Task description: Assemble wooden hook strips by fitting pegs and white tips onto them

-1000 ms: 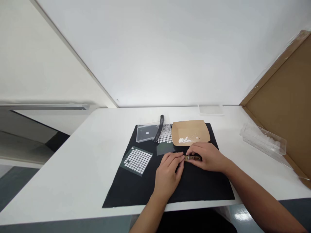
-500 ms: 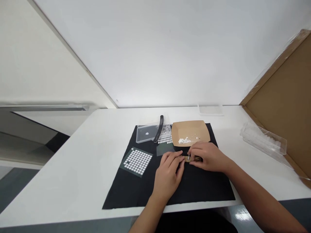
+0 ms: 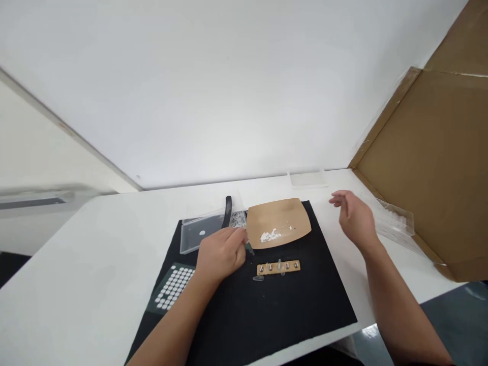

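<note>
A small brown strip (image 3: 278, 267) with several clear tips stuck on it lies on the black mat (image 3: 267, 310), untouched. One loose clear tip (image 3: 258, 278) lies just left of it. My left hand (image 3: 221, 252) rests curled on the mat by the left rim of the brown paper tray (image 3: 280, 219); its fingertips are pinched on something I cannot make out. My right hand (image 3: 354, 216) hovers open over the white table to the right of the tray, near a clear plastic box (image 3: 394, 223). White bits lie in the tray.
A sheet of white dots (image 3: 173, 287) lies at the mat's left. A clear case (image 3: 198, 235), a black tool (image 3: 227, 211) and a pile of clear tips (image 3: 238, 219) sit at the mat's back. A cardboard panel (image 3: 430, 168) leans at right. A small clear tray (image 3: 307, 179) lies by the wall.
Both hands have let go of the brown strip, which now lies alone on the mat. My left hand moved left and back, my right hand rose to the right. The view swung right.
</note>
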